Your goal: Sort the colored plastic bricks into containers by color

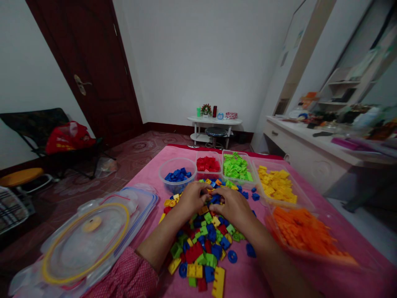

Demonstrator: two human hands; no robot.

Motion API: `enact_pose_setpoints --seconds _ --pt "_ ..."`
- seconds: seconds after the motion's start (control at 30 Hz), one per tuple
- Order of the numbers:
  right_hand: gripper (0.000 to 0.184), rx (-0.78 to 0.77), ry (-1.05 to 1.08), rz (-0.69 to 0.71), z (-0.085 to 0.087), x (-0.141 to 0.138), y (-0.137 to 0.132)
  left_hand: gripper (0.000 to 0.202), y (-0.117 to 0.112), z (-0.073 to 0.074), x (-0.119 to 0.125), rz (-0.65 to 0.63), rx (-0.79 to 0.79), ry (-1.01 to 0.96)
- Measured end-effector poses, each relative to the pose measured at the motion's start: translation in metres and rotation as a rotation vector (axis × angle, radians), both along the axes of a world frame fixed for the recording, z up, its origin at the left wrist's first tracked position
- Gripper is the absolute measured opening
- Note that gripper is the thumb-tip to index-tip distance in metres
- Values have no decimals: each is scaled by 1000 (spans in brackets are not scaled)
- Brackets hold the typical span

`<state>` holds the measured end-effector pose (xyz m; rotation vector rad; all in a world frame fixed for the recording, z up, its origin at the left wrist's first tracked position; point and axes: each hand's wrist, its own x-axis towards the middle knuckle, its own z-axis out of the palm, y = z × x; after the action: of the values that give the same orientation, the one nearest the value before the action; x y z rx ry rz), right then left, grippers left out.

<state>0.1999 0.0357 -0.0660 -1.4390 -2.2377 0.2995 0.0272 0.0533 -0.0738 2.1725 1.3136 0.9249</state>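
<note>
A mixed heap of toy building blocks point(201, 248) in red, blue, green and yellow spreads over the pink cloth. My left hand point(192, 199) is curled at the far part of the heap, thumb and fingers bent together; what they hold is hidden. Close beside it, my right hand point(232, 203) curves over blue building blocks point(216, 199), which show between its thumb and fingers. The fingertips of both hands nearly meet. Just beyond them stand a round tub of blue blocks point(178, 175), a box of red blocks point(208, 164) and a box of green blocks point(237, 167).
On the right stand boxes of yellow blocks point(277, 184) and orange blocks point(307, 231). Stacked clear lids, the top one a round lid with a yellow rim point(126, 215), lie at the left. A white desk point(307, 145) is at the right, a low white table point(214, 121) by the wall.
</note>
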Motion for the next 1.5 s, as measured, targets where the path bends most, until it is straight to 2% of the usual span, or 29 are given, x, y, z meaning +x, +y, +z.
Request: enact_pose_setpoints --seconds 0.1,0.2,0.33,0.4,0.47,0.53,0.6,0.67,0.73,0.8,0.87,0.93,1.03,1.13,1.2,1.27,1.33,1.37,1.43,1.5 --pt "37 23 65 -56 4 5 4 32 1 1 0 34 11 -124" --pt "35 76 228 -59 9 2 5 28 -2 9 7 62 -65 -391" --pt "49 49 441 64 19 -8 -1 41 -9 17 17 -27 -544 -819" --pt "49 48 472 54 23 -8 -2 46 -10 18 18 -52 -711 -929" --pt "33 101 404 -35 24 -4 -2 41 -9 16 17 -23 -739 -950" --pt "21 136 224 -125 21 3 0 33 -7 14 13 27 -674 -867" --pt "20 84 -2 -174 15 9 1 24 -5 13 8 64 -531 -689" --pt "27 -4 -175 -191 8 11 0 16 -4 12 3 83 -324 -442" --pt "33 -48 -256 -189 3 12 0 15 -4 11 0 89 -140 -225" --pt "27 -41 -263 -192 2 11 0 15 -5 10 1 81 -65 -119" --pt "14 -18 -209 -200 6 11 2 15 -6 11 3 66 -96 -140" --pt "7 11 -92 -195 12 10 2 18 -8 12 8 43 -200 -242" --pt "8 61 160 -120 24 2 0 33 -13 18 14 -20 -476 -506" --pt "11 104 365 4 33 -7 -7 44 -19 23 17 -144 -721 -785" --pt "13 130 443 57 36 -11 -10 43 -21 25 17 -198 -792 -900" --pt "12 148 503 60 39 -10 -12 42 -19 26 14 -193 -813 -943" --pt "13 167 547 12 40 -8 -13 42 -13 30 7 -108 -740 -936" --pt "13 177 557 -22 40 -6 -12 41 -9 32 3 -27 -655 -920" --pt "13 182 559 -84 39 -3 -10 35 -1 36 -9 198 -390 -865" --pt "13 167 544 -116 35 0 -6 30 7 40 -23 429 -60 -763"
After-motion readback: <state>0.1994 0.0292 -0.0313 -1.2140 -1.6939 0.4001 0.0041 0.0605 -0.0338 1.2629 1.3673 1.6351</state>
